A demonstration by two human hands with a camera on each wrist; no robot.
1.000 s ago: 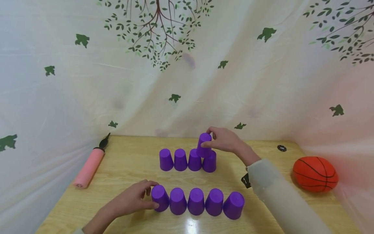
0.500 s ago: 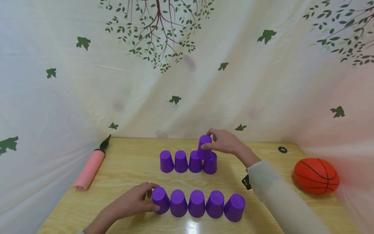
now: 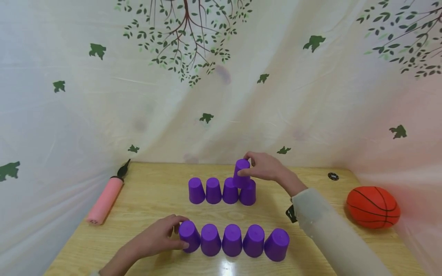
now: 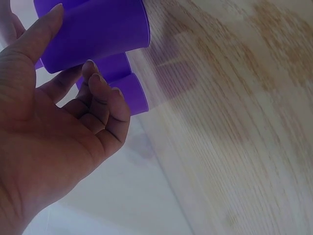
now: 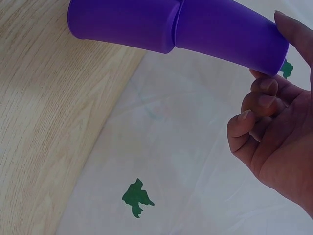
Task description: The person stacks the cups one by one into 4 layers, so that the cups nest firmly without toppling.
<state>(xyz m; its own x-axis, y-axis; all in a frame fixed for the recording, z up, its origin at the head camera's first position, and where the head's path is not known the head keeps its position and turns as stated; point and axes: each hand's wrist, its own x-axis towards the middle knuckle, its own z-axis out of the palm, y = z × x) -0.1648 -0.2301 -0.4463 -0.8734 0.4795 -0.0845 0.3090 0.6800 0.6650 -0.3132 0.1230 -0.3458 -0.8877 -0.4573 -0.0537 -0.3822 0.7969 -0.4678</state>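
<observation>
My right hand [image 3: 266, 166] grips an upside-down purple cup [image 3: 241, 181] between thumb and fingers. That cup sits on top of two cups at the right end of the back row, as the right wrist view shows one cup [image 5: 122, 22] directly beneath it. My left hand [image 3: 159, 237] holds the leftmost purple cup [image 3: 189, 233] of the front row, thumb on its near side and index finger behind. In the left wrist view the remaining fingers [image 4: 105, 98] curl below that cup [image 4: 98, 34]. Several inverted cups stand in each row, including a front cup [image 3: 277, 245] at the right end.
A pink hand pump [image 3: 106, 199] lies at the left of the wooden table [image 3: 155, 195]. On the right are an orange basketball-patterned ball [image 3: 373, 207], a black chip [image 3: 333, 176] and a black object [image 3: 291, 214] partly behind the right sleeve. A leaf-printed curtain [image 3: 165, 126] borders the back.
Both hands keep their grip on the same cups. The whole head view has shifted slightly; the cups stand in the same arrangement.
</observation>
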